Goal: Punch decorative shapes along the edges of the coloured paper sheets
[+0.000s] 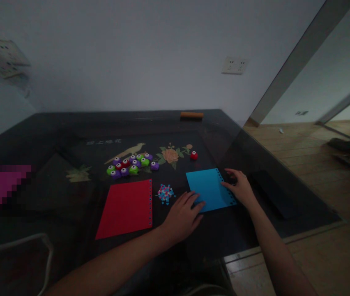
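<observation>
A blue paper sheet [208,187] with a row of punched holes along its right edge lies on the dark table [70,135]. My left hand [183,216] rests flat with its fingertips on the sheet's near left corner. My right hand [239,187] touches the sheet's right edge, fingers spread. Left of the blue sheet is a small pile of pink, blue and white paper dots [165,193]. A red sheet [127,207] with holes along its right edge lies further left.
A cluster of purple, green and red small punches [132,164] sits behind the red sheet. One red punch [194,155] stands alone. An orange bar [191,115] lies at the table's far edge. A dark flat object [270,193] lies right of my right hand. Wooden floor lies beyond the table's right edge.
</observation>
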Tool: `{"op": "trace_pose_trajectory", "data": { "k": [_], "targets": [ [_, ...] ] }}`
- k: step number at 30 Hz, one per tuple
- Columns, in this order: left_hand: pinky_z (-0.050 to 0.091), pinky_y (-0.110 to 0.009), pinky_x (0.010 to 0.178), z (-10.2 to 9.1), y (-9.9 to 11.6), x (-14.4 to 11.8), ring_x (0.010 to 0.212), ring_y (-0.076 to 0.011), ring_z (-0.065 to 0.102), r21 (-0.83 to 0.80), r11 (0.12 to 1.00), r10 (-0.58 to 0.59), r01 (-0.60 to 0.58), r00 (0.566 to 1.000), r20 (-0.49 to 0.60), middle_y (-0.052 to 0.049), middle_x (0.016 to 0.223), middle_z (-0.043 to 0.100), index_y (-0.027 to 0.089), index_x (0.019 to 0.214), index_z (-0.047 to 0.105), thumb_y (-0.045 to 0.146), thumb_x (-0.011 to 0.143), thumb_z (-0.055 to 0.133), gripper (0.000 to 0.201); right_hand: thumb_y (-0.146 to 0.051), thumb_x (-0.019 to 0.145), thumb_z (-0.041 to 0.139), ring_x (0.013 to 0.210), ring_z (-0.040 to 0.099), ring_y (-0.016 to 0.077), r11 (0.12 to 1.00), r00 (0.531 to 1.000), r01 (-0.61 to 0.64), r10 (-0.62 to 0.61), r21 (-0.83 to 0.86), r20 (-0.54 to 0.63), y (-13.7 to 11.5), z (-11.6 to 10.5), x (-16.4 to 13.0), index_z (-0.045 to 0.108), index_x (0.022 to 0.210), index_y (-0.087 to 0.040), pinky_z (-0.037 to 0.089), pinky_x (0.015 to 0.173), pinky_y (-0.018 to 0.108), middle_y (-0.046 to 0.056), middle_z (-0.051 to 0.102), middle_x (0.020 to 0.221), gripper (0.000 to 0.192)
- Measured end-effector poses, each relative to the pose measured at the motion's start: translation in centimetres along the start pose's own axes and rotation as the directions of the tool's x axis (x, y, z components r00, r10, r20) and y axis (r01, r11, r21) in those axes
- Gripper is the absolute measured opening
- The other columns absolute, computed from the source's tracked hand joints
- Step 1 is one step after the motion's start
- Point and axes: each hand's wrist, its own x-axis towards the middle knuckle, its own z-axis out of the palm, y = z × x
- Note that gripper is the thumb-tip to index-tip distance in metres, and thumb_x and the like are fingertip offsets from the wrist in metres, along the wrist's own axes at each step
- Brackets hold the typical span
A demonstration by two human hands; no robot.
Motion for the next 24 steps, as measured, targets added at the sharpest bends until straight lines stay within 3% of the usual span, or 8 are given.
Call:
{"op": "trace_pose_trajectory", "data": {
  "k": [9, 15, 20, 24],
  "targets": [
    [0.038, -0.045, 0.103, -0.4, 0.2, 0.1, 0.127, -0.0274, 0.040, -0.011, 1.000, 0.000, 0.000, 1.000, 0.007, -0.012, 0.135, 0.047, 0.021, 0.123, 0.051, 0.028, 0.086, 0.053, 0.038, -0.037, 0.068, 0.068, 0.085, 0.056, 0.0254, 1.000, 1.000, -0.003, 0.003, 0.005, 0.010, -0.5, -0.3, -0.1, 0.057, 0.115, -0.019, 0.047, 0.066, 0.037, 0.012, 0.056, 0.104, 0.052],
    [0.031, -0.046, 0.108, -1.2, 0.5, 0.2, 0.128, -0.0253, 0.038, -0.014, 0.999, 0.038, -0.038, 0.999, -0.016, -0.009, 0.137, 0.046, 0.023, 0.122, 0.051, 0.026, 0.087, 0.050, 0.035, -0.045, 0.073, 0.062, 0.083, 0.056, 0.0249, 1.000, 0.999, -0.010, 0.010, 0.004, -0.041, -0.7, -0.2, -0.1, 0.058, 0.111, -0.017, 0.046, 0.064, 0.036, 0.012, 0.058, 0.098, 0.047],
    [0.032, -0.044, 0.106, -5.1, 0.3, 0.2, 0.123, -0.0211, 0.044, -0.055, 0.996, 0.069, -0.073, 0.994, -0.083, -0.006, 0.131, 0.051, 0.024, 0.119, 0.053, 0.022, 0.089, 0.045, 0.031, -0.053, 0.075, 0.057, 0.083, 0.058, 0.0249, 0.999, 0.997, -0.024, 0.027, 0.035, -0.070, -1.3, -0.9, -0.1, 0.059, 0.108, -0.016, 0.048, 0.063, 0.037, 0.013, 0.058, 0.099, 0.049],
    [0.045, -0.038, 0.094, -9.1, -3.3, -1.3, 0.115, -0.0187, 0.050, -0.087, 0.996, -0.037, 0.024, 0.987, -0.158, -0.005, 0.126, 0.054, 0.024, 0.118, 0.053, 0.020, 0.089, 0.044, 0.030, -0.053, 0.077, 0.057, 0.088, 0.059, 0.0257, 0.998, 0.992, 0.023, -0.016, 0.054, -0.122, -3.2, -2.3, 0.2, 0.060, 0.106, -0.017, 0.051, 0.065, 0.038, 0.013, 0.058, 0.105, 0.046]
  ]
}}
